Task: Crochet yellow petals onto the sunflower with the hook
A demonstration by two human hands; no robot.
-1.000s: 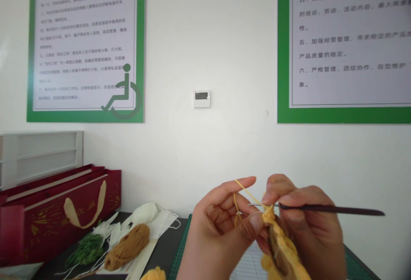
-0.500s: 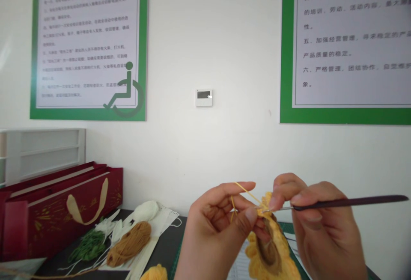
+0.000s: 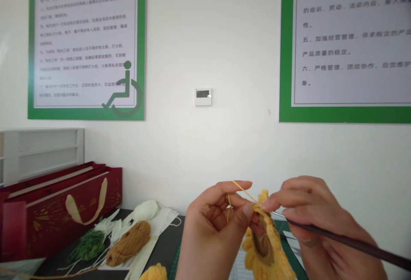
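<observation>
Between thumb and fingers, my left hand [image 3: 215,228] pinches the upper edge of a crocheted flower piece [image 3: 268,252], yellow with a brown centre, which hangs down below. Yellow yarn [image 3: 243,189] runs over the raised left index finger to the edge of the piece. My right hand [image 3: 321,220] grips a crochet hook [image 3: 340,239] with a dark handle and a thin metal shaft. Its tip is at the stitches beside the left thumb, partly hidden by fingers. A right fingertip touches the piece's top edge.
On the dark table at left lie a brown yarn skein [image 3: 130,243], green yarn [image 3: 86,245], a white yarn ball [image 3: 146,210] and a yellow ball [image 3: 154,272]. A red gift bag [image 3: 64,211] stands behind them. A green cutting mat [image 3: 175,263] lies under the hands.
My right hand has turned, so the hook's handle now slopes down to the right instead of lying nearly level. The left hand and the flower piece have shifted slightly left.
</observation>
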